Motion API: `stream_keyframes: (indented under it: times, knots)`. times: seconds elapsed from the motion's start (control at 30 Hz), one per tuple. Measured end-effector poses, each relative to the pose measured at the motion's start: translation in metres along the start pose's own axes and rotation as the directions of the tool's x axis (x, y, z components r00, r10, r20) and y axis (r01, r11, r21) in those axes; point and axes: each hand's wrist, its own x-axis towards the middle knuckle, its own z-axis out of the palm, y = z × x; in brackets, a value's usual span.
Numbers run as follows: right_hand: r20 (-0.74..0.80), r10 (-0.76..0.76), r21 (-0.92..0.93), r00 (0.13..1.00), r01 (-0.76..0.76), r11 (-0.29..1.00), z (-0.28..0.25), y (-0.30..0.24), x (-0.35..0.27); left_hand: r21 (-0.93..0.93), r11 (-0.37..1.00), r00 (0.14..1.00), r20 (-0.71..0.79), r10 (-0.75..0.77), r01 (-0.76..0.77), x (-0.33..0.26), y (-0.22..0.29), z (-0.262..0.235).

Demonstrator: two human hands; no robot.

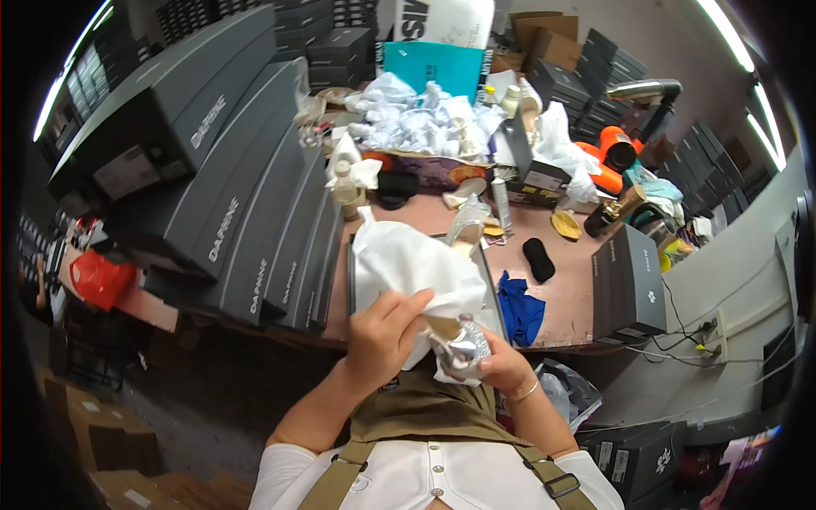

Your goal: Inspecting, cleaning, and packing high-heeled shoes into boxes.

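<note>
My left hand (384, 333) grips a large sheet of white tissue paper (408, 259) that drapes over an open shoe box (491, 289) at the desk's near edge. My right hand (501, 365) holds a shiny silver shoe (459, 347) by its toe, partly wrapped in the paper. A second silver high-heeled shoe (467, 225) stands upright in the box behind the paper.
Long dark grey shoe boxes (255, 212) are stacked along the left of the brown desk (561, 297). A pile of crumpled white paper (416, 123) fills the back. A blue cloth (518, 310), a black pad (538, 259) and a dark box (627, 285) lie to the right.
</note>
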Motion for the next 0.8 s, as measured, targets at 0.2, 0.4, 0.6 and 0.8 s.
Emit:
stream_keyframes:
  times: [0.2,0.4,0.6,0.8]
  knots:
    - [-0.074,-0.177,-0.105,0.982,0.168,0.980,0.060,-0.012,-0.010,0.130,0.963,0.931,-0.254,0.262,-0.236,0.016,0.019,-0.026]
    - [-0.376,-0.421,-0.030,0.826,0.444,0.896,0.049,0.007,0.007,-0.384,0.802,0.831,0.136,0.540,-0.458,-0.005,0.049,0.043]
    - [-0.469,-0.438,-0.196,0.767,0.393,0.899,0.005,-0.005,-0.003,-0.643,0.717,0.821,0.237,0.519,-0.268,-0.043,0.056,0.085]
    - [-0.519,-0.469,-0.652,0.715,0.024,0.758,-0.073,-0.050,-0.035,-0.649,0.753,0.629,0.544,0.556,-0.104,-0.041,0.051,0.115]
